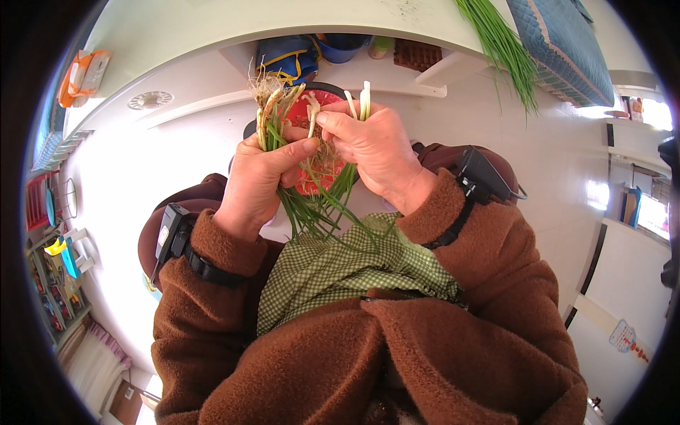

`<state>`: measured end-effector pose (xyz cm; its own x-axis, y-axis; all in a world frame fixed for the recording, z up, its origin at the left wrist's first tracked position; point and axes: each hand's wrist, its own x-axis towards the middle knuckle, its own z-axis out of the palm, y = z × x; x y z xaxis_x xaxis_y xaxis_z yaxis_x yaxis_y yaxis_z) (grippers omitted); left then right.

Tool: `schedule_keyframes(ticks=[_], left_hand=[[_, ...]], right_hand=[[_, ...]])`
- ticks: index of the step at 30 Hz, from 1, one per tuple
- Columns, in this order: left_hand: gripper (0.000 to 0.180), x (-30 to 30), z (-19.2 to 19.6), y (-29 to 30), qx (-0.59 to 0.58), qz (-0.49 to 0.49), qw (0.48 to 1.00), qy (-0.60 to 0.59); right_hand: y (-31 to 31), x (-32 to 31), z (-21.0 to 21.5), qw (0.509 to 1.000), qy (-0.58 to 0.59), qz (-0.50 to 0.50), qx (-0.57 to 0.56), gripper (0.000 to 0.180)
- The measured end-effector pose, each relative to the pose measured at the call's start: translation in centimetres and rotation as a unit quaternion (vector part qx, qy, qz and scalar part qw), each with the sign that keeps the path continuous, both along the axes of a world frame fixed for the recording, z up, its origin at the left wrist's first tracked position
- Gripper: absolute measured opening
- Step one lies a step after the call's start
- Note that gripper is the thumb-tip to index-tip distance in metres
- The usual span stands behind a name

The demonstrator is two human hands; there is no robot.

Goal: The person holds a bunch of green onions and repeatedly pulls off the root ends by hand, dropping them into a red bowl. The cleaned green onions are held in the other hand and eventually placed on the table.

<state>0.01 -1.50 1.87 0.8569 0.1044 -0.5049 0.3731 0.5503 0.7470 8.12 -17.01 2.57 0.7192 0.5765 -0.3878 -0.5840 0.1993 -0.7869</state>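
Observation:
My left hand is closed around a bunch of scallions with dry, stringy roots and yellowed skins at their upper ends. Between the two hands stands a single scallion, its lower part at my left thumb and my right fingertips pinching it higher up. Clean white stalks stick up behind my right hand, which is closed with these stalks held in it. Green leaves hang below both hands over my lap. Under the hands is a red basin containing roots and peelings, partly hidden.
A long bunch of green stalks hangs over the edge of the pale table. A blue quilted cover lies beside it. Below the table are a blue bag, a brown basket and a crossbar. A green checked apron covers my lap.

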Motion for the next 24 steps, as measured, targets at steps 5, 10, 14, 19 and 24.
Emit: schedule_keyframes(ticks=[5, 10, 14, 19, 24], left_hand=[[0.011, -0.05, -0.16, -0.08, -0.016, -0.004, 1.0, 0.004], [0.011, -0.14, -0.37, 0.1, -0.027, -0.03, 0.999, 0.002], [0.011, -0.16, -0.22, 0.19, -0.066, -0.04, 0.997, -0.007], [0.012, -0.36, -0.04, -0.18, -0.047, -0.037, 0.998, -0.012], [0.013, -0.26, -0.33, 0.03, -0.017, -0.039, 0.998, -0.049]], right_hand=[[0.24, -0.32, 0.13, 1.0, -0.009, -0.019, 0.015, 0.011], [0.33, -0.41, 0.17, 1.0, -0.002, -0.019, 0.017, 0.008], [-0.02, 0.16, -0.04, 0.997, 0.043, 0.038, 0.043, 0.01], [-0.29, 0.45, -0.3, 0.986, 0.137, 0.083, 0.035, 0.015], [-0.22, 0.34, -0.48, 0.981, 0.165, 0.105, 0.004, 0.015]])
